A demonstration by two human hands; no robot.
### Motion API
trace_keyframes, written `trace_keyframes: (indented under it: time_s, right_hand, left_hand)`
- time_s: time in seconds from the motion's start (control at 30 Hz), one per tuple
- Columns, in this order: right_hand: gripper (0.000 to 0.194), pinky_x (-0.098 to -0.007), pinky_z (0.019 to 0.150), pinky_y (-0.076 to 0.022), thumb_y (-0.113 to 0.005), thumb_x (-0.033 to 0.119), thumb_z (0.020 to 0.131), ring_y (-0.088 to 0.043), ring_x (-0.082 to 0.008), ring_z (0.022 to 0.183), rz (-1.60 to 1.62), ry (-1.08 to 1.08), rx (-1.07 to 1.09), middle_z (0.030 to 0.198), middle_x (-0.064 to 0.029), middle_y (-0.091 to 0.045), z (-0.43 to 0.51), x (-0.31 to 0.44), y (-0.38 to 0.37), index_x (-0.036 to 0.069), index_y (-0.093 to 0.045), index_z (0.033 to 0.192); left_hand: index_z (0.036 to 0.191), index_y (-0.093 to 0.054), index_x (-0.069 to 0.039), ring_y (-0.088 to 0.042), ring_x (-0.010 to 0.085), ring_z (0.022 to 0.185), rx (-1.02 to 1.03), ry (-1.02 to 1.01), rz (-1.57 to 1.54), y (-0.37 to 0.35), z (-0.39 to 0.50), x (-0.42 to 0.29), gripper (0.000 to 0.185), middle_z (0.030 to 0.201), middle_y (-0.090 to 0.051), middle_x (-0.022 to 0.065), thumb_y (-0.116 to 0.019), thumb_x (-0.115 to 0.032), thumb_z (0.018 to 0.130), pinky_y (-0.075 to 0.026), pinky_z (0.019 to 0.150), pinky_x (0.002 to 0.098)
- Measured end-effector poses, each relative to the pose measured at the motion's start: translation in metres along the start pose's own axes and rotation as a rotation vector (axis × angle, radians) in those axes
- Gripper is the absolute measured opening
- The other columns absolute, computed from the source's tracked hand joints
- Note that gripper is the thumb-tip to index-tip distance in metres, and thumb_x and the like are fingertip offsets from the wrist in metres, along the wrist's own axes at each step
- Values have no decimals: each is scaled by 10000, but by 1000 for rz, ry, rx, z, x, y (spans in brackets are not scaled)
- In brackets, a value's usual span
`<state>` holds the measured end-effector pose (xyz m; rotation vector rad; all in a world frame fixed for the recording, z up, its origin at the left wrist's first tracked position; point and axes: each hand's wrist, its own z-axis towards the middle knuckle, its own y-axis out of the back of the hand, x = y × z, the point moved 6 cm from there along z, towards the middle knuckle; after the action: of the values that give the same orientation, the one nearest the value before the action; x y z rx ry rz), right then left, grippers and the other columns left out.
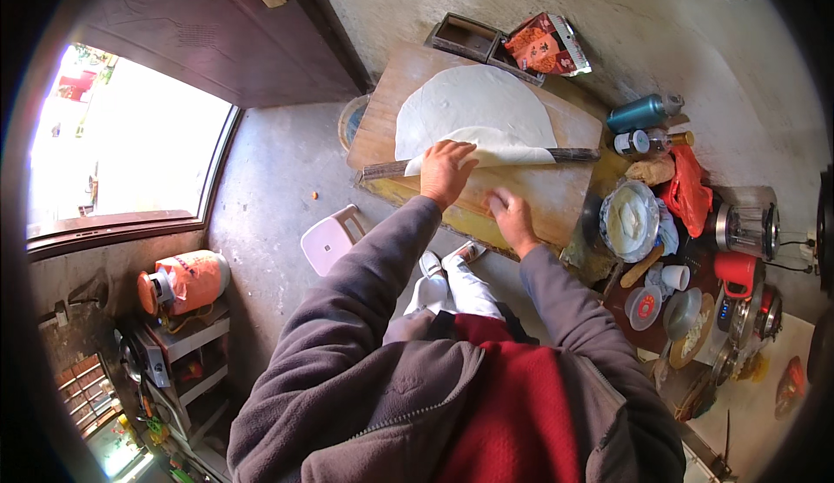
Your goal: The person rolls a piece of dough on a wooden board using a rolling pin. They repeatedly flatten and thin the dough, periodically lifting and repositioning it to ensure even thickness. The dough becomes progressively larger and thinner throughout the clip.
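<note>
A large round sheet of white dough (472, 102) lies on a wooden board (560, 216). Its near edge is wrapped over a long dark wooden rolling pin (576, 155), whose two ends stick out bare. My left hand (445, 171) lies over the wrapped pin left of its middle, fingers across the dough and thumb towards the right. Nearer to me and to the right, my right hand (511, 217) hovers by the front part of the board, apart from the pin. Its fingers are curled and blurred, so whether they hold anything is unclear.
Behind the board are wooden boxes (466, 37) and a snack bag (544, 43). At right stand a teal bottle (637, 113), a plastic-lined bowl (629, 220) and a blender (746, 227). A pink stool (329, 242) and an open doorway (143, 144) are at left.
</note>
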<state>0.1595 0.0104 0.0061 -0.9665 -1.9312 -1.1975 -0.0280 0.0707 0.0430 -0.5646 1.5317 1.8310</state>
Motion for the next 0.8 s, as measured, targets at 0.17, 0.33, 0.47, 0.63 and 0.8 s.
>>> trace_keyframes:
  time_s: [0.17, 0.33, 0.47, 0.63, 0.8]
  right_hand:
    - [395, -456, 1067, -449, -643, 187, 944, -607, -279, 1231, -805, 634, -390, 1331, -56, -656, 43, 74, 12, 117, -621, 1332]
    - [407, -432, 1048, -461, -614, 145, 923, -597, -252, 1202, -871, 660, -265, 1271, -48, -639, 28, 38, 2, 141, -628, 1329]
    - [343, -422, 1001, -485, -615, 140, 918, -606, -252, 1109, -836, 734, -259, 1171, -46, -640, 11, 33, 1, 146, -640, 1260]
    - [364, -437, 1005, -485, -708, 100, 843, -595, -287, 1137, -715, 615, -139, 1171, -70, -632, 18, 35, 4, 127, -649, 1201]
    - [421, -445, 1006, -481, -811, 147, 775, -571, -316, 1180, -638, 541, 48, 1216, -80, -617, 53, 58, 20, 115, -676, 1173]
  left_hand:
    - [1275, -695, -156, -616, 239, 1222, 29, -54, 270, -20, -11, 9, 375, 1262, -711, 22, -707, -228, 907, -371, 1131, 521]
    - [1320, -656, -165, -607, 213, 1212, 73, -139, 338, -22, -47, -3, 439, 1267, -687, -6, -697, -203, 885, -317, 1176, 557]
    - [1318, -647, -160, -603, 205, 1206, 108, -104, 325, -25, -67, -7, 455, 1240, -674, -10, -701, -197, 867, -271, 1209, 595]
    - [1343, -633, -150, -541, 243, 1312, 152, -32, 283, -26, -71, -5, 478, 1312, -636, 15, -710, -201, 873, -237, 1225, 612]
    - [1515, -520, -158, -362, 336, 1498, 47, 2, 347, -25, -71, -14, 692, 1528, -489, 76, -743, -259, 867, -175, 1245, 616]
